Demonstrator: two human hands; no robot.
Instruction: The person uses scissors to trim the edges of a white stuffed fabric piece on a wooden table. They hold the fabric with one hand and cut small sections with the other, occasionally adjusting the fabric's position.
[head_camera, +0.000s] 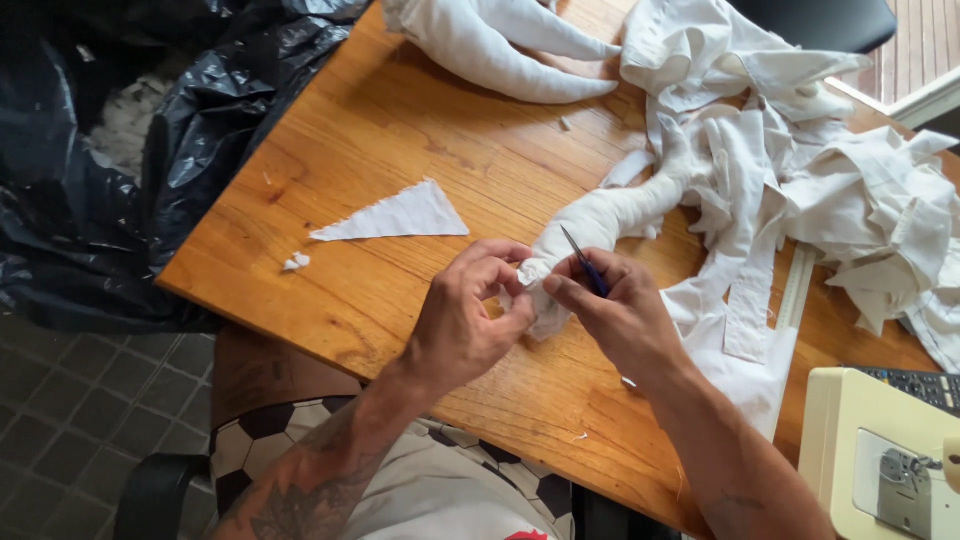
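At the near edge of the wooden table, the left hand pinches the open end of a stuffed white fabric limb between thumb and fingertips. Just beside it, the right hand grips a thin dark tool, its point at the same end; it looks like a pen or pick, though the view is too small to tell. Farther left lies a white fabric triangle. Beyond, a heap of white cloth spreads right, and a black plastic bag hangs off the left edge.
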